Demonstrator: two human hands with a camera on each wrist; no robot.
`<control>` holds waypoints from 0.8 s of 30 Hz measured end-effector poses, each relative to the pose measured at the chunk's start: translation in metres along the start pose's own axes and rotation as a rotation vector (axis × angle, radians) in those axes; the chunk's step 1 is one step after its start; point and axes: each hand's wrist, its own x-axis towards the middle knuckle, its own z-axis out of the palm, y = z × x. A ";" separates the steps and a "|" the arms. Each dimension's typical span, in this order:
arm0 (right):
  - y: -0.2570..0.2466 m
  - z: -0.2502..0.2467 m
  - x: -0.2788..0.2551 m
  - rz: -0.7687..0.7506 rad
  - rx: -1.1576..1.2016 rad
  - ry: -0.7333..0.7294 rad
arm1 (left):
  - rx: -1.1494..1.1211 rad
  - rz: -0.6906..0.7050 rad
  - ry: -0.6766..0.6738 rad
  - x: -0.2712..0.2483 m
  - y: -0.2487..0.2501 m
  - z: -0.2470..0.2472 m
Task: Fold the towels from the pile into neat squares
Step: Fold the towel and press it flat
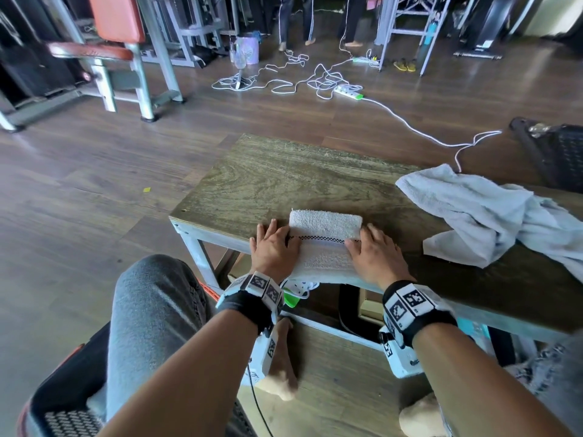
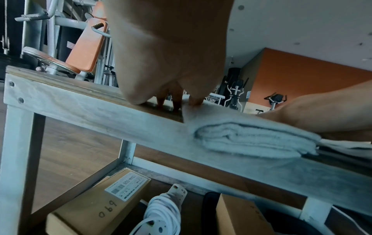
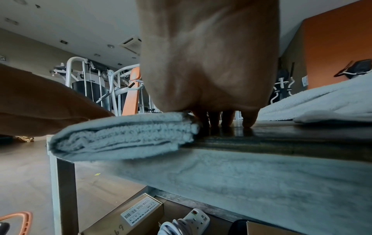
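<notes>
Hands lie flat on either end of a folded white terry towel (image 1: 325, 238) with a black-and-white checked stripe, which sits at the near edge of a low wooden table (image 1: 284, 181) and overhangs it slightly. The left hand (image 1: 273, 247) presses the towel's left end, its fingers straight, some fingertips (image 2: 194, 101) resting on the tabletop beside the cloth. The right hand (image 1: 377, 255) presses the right end likewise, fingers extended, gripping nothing. A rumpled pale towel pile (image 1: 492, 216) lies on the table's right side, apart from the folded one. Cardboard boxes (image 2: 100, 205) and a coiled white power strip (image 2: 167, 211) sit on the shelf below
</notes>
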 end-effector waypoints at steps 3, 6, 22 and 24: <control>0.000 -0.004 -0.012 -0.014 -0.009 0.020 | -0.160 0.077 0.103 -0.006 0.005 0.002; 0.008 -0.011 -0.021 -0.025 0.013 -0.018 | -0.243 0.049 0.014 -0.016 0.020 -0.007; -0.025 -0.098 -0.080 0.209 0.884 0.043 | -0.872 0.146 -0.176 -0.073 0.098 -0.106; -0.035 -0.102 -0.080 0.190 0.959 0.057 | -0.901 0.168 -0.112 -0.080 0.097 -0.118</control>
